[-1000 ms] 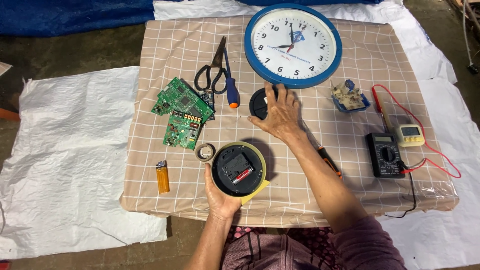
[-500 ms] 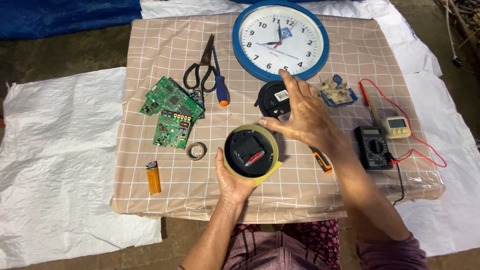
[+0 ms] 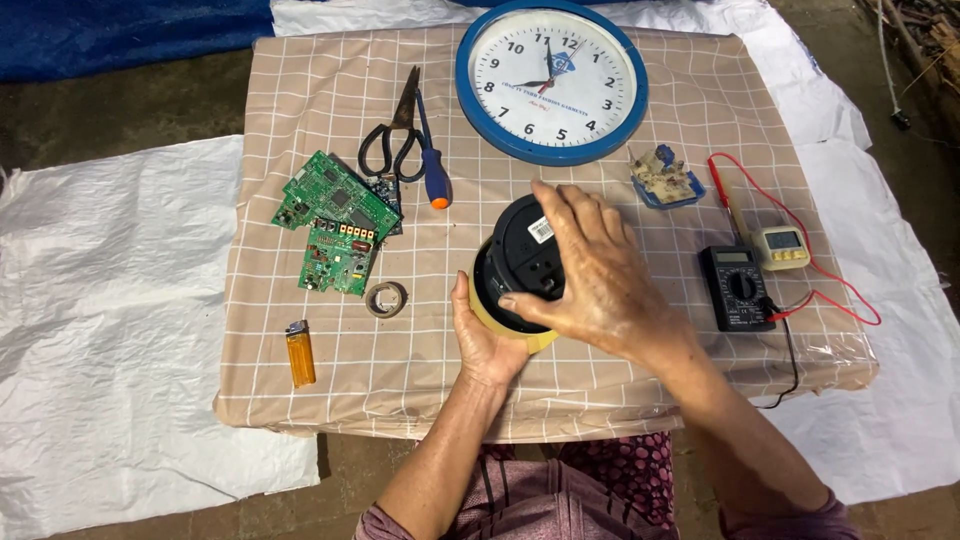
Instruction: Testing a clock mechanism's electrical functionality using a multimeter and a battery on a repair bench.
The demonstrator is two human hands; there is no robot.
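Now both hands grip round black device (image 3: 520,262), yellow rim, below wall clock (image 3: 551,80): left hand (image 3: 483,335) cups underneath, right hand (image 3: 596,272) clasps top; checked tablecloth (image 3: 300,120), dirt floor.

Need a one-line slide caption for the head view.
Left hand cradles yellow-rimmed round device while right hand sets black cover on it.

A round yellow-rimmed clock case (image 3: 505,322) sits near the table's (image 3: 300,110) front edge, about midway along it. A black round cover (image 3: 525,250) with a small white label rests tilted on top of it.
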